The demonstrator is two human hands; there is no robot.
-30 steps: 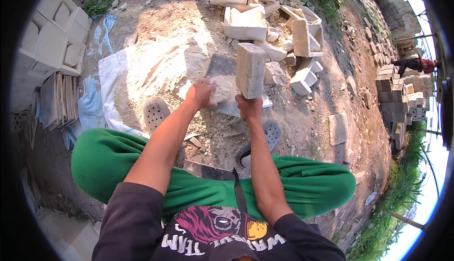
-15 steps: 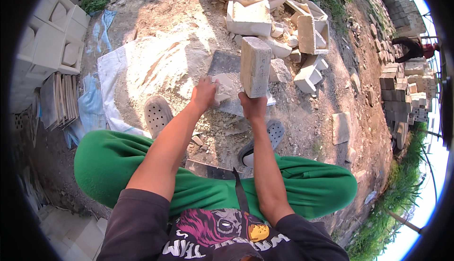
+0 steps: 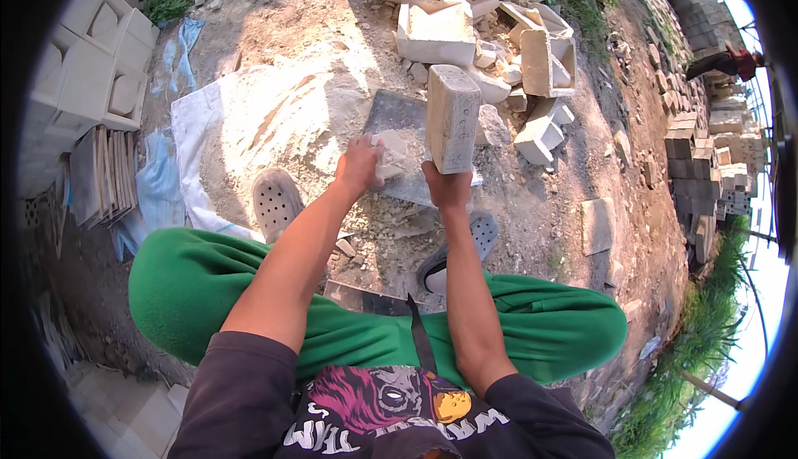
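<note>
Keeping block (image 3: 453, 122) in right grip (image 3: 449, 184), chunk (image 3: 393, 150) in left grip (image 3: 358, 166) — distant person (image 3: 738, 63) has shifted.

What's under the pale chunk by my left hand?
A dark flat board, dusted with pale grit, shows around the pale chunk and seems to run beneath it. The spot directly underneath is covered by the chunk and left hand.

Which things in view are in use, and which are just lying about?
In use:
- block, held upright in the right hand
- pale lump, touched by the left hand
- dark slab, beneath the lump

Lying about:
- broken blocks
- boards, far left
- blue sheet
</note>
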